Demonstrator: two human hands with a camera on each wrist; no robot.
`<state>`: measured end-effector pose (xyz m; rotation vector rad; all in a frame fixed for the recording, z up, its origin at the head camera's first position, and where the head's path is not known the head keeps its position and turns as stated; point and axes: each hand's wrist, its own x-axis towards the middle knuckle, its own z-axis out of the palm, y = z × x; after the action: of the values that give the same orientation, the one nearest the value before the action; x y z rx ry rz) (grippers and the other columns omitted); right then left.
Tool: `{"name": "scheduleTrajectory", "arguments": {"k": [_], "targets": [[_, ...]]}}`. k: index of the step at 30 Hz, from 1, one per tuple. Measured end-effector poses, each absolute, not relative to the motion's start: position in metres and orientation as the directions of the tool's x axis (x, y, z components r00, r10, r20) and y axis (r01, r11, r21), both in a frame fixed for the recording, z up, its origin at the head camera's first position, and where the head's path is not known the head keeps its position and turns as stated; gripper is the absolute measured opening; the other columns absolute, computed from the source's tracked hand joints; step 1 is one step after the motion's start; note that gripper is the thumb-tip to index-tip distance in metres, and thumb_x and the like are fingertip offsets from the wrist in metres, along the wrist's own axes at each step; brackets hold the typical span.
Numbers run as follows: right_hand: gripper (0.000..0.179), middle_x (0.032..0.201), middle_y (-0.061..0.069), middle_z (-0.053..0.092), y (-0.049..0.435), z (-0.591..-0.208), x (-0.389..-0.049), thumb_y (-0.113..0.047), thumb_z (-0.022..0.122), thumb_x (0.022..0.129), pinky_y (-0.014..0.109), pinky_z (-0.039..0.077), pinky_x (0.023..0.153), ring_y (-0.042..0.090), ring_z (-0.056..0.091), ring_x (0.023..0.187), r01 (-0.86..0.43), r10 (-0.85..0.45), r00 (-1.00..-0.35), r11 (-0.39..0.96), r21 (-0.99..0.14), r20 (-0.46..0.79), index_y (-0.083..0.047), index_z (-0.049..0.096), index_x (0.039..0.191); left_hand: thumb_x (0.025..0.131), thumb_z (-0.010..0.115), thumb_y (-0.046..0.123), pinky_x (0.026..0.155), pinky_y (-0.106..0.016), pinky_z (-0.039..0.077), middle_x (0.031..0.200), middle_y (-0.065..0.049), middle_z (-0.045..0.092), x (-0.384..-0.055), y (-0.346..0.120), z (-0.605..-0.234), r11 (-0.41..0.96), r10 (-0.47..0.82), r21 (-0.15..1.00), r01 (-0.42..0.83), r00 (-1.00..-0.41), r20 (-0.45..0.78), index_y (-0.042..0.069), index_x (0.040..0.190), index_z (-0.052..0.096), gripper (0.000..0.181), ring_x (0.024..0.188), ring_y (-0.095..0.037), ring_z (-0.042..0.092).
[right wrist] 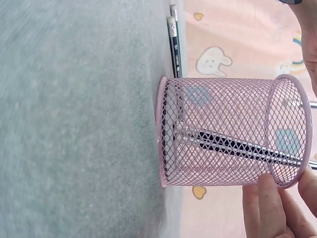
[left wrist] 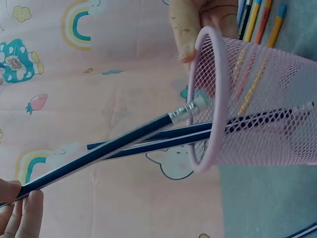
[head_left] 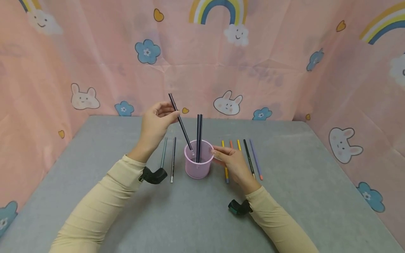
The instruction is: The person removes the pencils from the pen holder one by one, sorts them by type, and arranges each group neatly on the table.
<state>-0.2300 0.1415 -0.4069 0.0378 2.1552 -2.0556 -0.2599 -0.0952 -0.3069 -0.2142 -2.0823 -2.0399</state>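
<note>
My left hand [head_left: 155, 123] pinches a dark blue and white striped pencil [head_left: 181, 123] near its upper end. That pencil slants down, and its white eraser [left wrist: 199, 103] is at the mouth of a pink mesh pencil cup [head_left: 198, 171]. Two similar striped pencils [head_left: 199, 135] stand inside the cup, eraser ends down, as the right wrist view shows. With thumb and fingers, my right hand [head_left: 235, 164] grips the cup's rim on its right side. The cup stands upright on the grey table.
Left of the cup lie a teal pencil [head_left: 164, 153] and a dark striped pencil [head_left: 173, 160]. Several coloured pencils lie to the right, among them a purple one [head_left: 256, 160] and a dark green one [head_left: 249, 158]. A pink printed curtain [head_left: 190, 77] hangs behind the grey table [head_left: 196, 218].
</note>
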Motion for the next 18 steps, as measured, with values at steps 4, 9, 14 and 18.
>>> {"name": "scheduleTrajectory", "arguments": {"k": [4,9,14,18], "targets": [[0.036,0.133,0.020,0.063,0.142,-0.407,-0.229,-0.011,0.065,0.096,0.030,0.057,0.093,0.024,0.066,0.119,0.123,-0.099,-0.987,0.051,-0.991,-0.128,0.005,0.063,0.129,0.091,0.069,0.003,0.079,-0.021,0.060,0.099,-0.003,0.063,-0.261,-0.103,-0.304,0.018,-0.068,0.968,0.249,-0.966,0.250,-0.003,0.118,0.054,0.032,0.085,-0.007,0.066],[0.036,0.134,0.020,0.063,0.142,-0.406,-0.230,-0.011,0.064,0.096,0.031,0.056,0.094,0.024,0.065,0.120,0.131,-0.096,-0.986,0.047,-0.990,-0.135,0.005,0.062,0.129,0.091,0.070,0.006,0.078,-0.019,0.060,0.097,0.000,0.062,-0.263,-0.113,-0.303,0.064,-0.065,0.971,0.229,-0.970,0.233,-0.003,0.117,0.055,0.031,0.084,-0.005,0.066],[0.036,0.134,0.020,0.063,0.143,-0.405,-0.230,-0.011,0.064,0.097,0.032,0.056,0.095,0.023,0.065,0.119,0.140,-0.089,-0.986,0.049,-0.989,-0.144,0.005,0.062,0.129,0.091,0.069,0.004,0.077,-0.018,0.060,0.095,0.000,0.062,-0.269,-0.121,-0.310,0.101,-0.043,0.978,0.184,-0.981,0.189,-0.006,0.120,0.056,0.033,0.080,-0.003,0.065],[0.035,0.132,0.019,0.064,0.142,-0.406,-0.230,-0.011,0.065,0.096,0.031,0.056,0.094,0.017,0.068,0.113,0.144,-0.086,-0.985,0.046,-0.989,-0.147,0.004,0.063,0.128,0.091,0.069,0.005,0.076,-0.018,0.060,0.098,-0.003,0.063,-0.273,-0.129,-0.320,0.141,-0.030,0.981,0.132,-0.990,0.137,-0.006,0.121,0.057,0.034,0.080,-0.003,0.065]]}}
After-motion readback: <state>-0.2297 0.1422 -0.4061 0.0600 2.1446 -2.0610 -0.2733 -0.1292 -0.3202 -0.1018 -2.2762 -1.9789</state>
